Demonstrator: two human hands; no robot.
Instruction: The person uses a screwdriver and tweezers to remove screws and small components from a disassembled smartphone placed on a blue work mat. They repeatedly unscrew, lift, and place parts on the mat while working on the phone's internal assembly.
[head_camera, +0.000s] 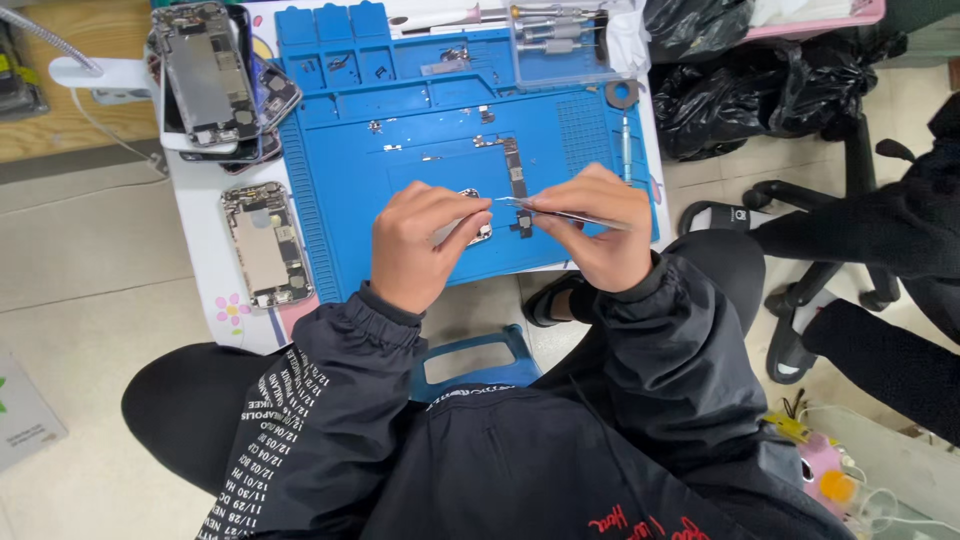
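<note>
Surface: a small white table (200, 215) on a pale tiled floor, topped by a blue repair mat (420, 120).
Left hand: the left hand (420, 245) is curled narrow, pinching a small metal part (478, 232) down on the mat.
Right hand: the right hand (595, 225) is closed on slim tweezers (520, 204), tips aimed at that part.
Circuit board: a long narrow board (515, 168) lies just beyond the hands.
Phones: one opened phone (266, 243) sits left of the mat, a stack (210, 75) behind it.
Tools: screwdrivers (555, 30) rest at the mat's far edge.
</note>
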